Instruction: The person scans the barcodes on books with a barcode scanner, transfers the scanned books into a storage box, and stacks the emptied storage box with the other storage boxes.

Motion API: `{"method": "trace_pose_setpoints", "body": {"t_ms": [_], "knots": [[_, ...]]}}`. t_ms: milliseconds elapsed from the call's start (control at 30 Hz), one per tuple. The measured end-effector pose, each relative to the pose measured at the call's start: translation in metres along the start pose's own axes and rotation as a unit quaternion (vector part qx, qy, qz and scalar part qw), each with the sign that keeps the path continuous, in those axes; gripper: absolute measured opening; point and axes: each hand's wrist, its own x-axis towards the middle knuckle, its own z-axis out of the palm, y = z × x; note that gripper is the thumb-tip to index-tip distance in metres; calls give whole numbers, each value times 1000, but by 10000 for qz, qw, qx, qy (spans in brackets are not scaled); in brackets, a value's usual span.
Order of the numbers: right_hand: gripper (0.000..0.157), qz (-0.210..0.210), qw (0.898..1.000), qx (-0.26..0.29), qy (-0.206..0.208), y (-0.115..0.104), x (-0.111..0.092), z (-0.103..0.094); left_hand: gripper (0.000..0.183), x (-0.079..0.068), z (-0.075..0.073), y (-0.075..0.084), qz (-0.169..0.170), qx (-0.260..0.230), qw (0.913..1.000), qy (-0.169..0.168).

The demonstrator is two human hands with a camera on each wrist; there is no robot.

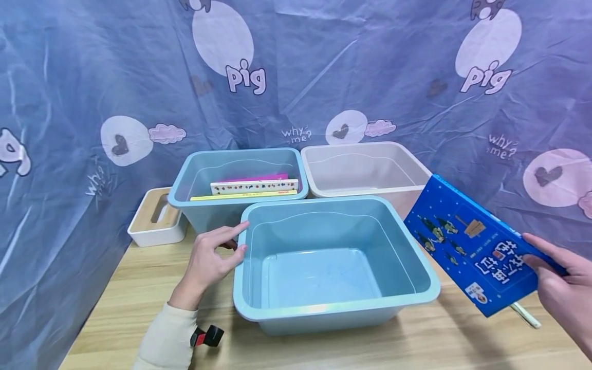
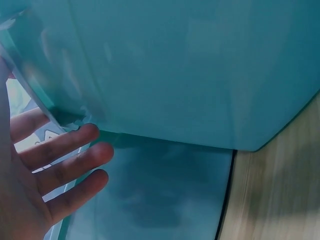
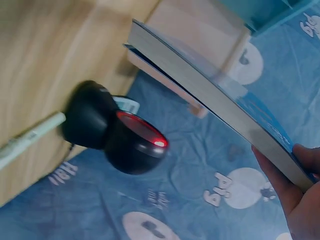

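A light-blue plastic bin [image 1: 324, 277] stands at the front, nothing inside it. My left hand [image 1: 213, 257] is at its left rim, with index finger and thumb tips touching the edge. In the left wrist view, the other fingers [image 2: 75, 167] spread beside the bin wall [image 2: 190, 75]. My right hand [image 1: 564, 282] grips a blue book [image 1: 467, 246] by its near end, thumb over the cover. The book is tilted in the air, right of the bin. In the right wrist view, its page edges [image 3: 215, 100] face the camera.
Behind stand another blue bin [image 1: 199, 205] holding several books [image 1: 254, 186] and a pale bin [image 1: 365, 194]. A wood-topped tissue box [image 1: 148, 223] is at far left. A dark rounded device [image 3: 135, 150] with a red ring and a pale green stick [image 3: 32, 137] are at right.
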Motion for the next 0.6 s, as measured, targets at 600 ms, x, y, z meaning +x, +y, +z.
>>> {"method": "trace_pose_setpoints", "body": {"t_ms": [600], "knots": [[32, -826, 9904, -1062, 308, 25, -31, 18, 44, -1, 2, 4, -224, 129, 9997, 28]]}}
